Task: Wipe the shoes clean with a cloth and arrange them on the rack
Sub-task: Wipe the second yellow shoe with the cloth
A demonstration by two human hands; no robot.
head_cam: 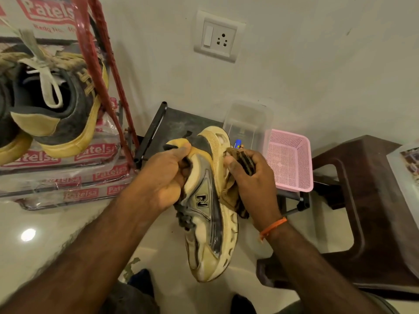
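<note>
We judge ourselves midway: one sneaker (52,105) sits on the rack (99,71), while our left hand (163,175) grips the second shoe (208,200) mid-air and our right hand (249,177) clutches the cloth (233,189) against its sole.

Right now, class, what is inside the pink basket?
The pink basket shows only its perforated floor and walls; nothing visible lies inside. Its near-left corner is hidden behind the right hand holding the cloth.

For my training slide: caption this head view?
Left hand grips a tan sneaker while right hand rubs its sole edge with a cloth.
</note>
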